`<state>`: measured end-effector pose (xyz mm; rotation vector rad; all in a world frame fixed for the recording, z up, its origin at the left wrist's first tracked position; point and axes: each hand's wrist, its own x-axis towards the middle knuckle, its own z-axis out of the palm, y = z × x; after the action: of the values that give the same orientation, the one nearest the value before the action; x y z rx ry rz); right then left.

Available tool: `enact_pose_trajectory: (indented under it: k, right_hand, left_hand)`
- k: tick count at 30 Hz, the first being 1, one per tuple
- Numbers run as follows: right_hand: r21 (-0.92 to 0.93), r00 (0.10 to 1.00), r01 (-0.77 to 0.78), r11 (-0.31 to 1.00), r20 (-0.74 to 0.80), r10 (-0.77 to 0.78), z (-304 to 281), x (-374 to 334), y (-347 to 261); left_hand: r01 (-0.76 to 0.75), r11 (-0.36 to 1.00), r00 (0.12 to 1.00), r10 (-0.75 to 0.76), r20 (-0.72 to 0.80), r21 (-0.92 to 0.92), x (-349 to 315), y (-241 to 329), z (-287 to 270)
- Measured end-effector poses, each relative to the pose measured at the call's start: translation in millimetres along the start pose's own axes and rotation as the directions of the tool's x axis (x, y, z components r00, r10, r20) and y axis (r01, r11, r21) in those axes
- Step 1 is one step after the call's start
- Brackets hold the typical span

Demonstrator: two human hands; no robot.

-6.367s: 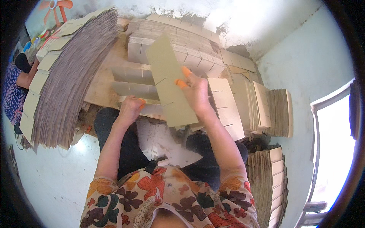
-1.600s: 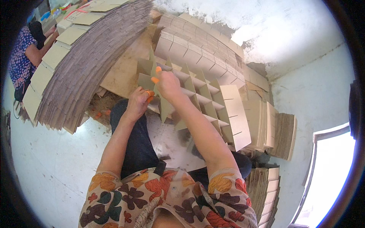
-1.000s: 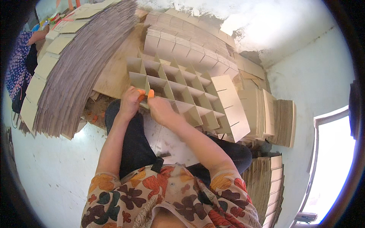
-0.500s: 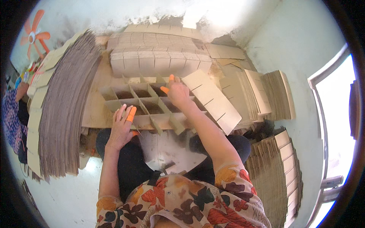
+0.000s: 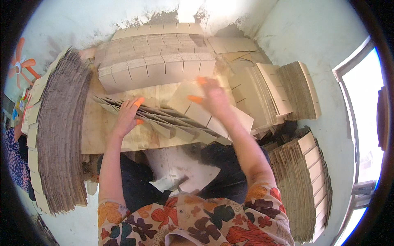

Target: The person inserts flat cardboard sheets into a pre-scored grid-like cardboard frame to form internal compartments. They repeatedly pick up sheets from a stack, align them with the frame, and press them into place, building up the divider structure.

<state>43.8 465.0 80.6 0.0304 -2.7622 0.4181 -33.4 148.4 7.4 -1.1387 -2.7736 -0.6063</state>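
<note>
Two bare hands of mine show in the head view, thumb and forefinger of each capped in orange. My left hand (image 5: 126, 118) lies over the left part of a cardboard divider (image 5: 170, 121), its fingers stretched and its thumb set apart; whether it grips the card or only presses on it, I cannot tell. The divider is made of interlocked strips, folded together into a narrow slanting bundle, and it lies on a wooden board (image 5: 143, 138) in front of me. My right hand (image 5: 216, 99), blurred, is open, thumb and forefinger apart, above a pale slotted sheet (image 5: 223, 119) by the divider's right end; I cannot tell whether it touches the card.

Behind the divider, a long block of slotted card (image 5: 158, 70) stands across the board. A tall stack (image 5: 63, 127) curves along my left, and upright sheets (image 5: 269, 92) stand to my right, with another pile (image 5: 295, 190) nearer my right elbow. At the far left are an orange fan (image 5: 18, 67) and a co-worker's patterned sleeve (image 5: 11, 143).
</note>
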Motion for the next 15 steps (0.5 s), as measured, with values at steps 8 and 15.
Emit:
enact_pose_trajectory:
  k: [8,15]
  right_hand:
    - [0.291,0.799,-0.469,0.834,0.542,0.26,-28.7,-29.1,119.0]
    - [-0.035,0.633,-0.658,0.752,-0.568,0.527,-113.1,-39.9,132.3]
  left_hand:
    - [-0.07,0.994,0.987,0.057,-0.153,-0.084,8.9,-2.9,16.5]
    - [-0.116,0.986,0.993,0.116,0.008,0.122,-3.1,7.7,-7.9]
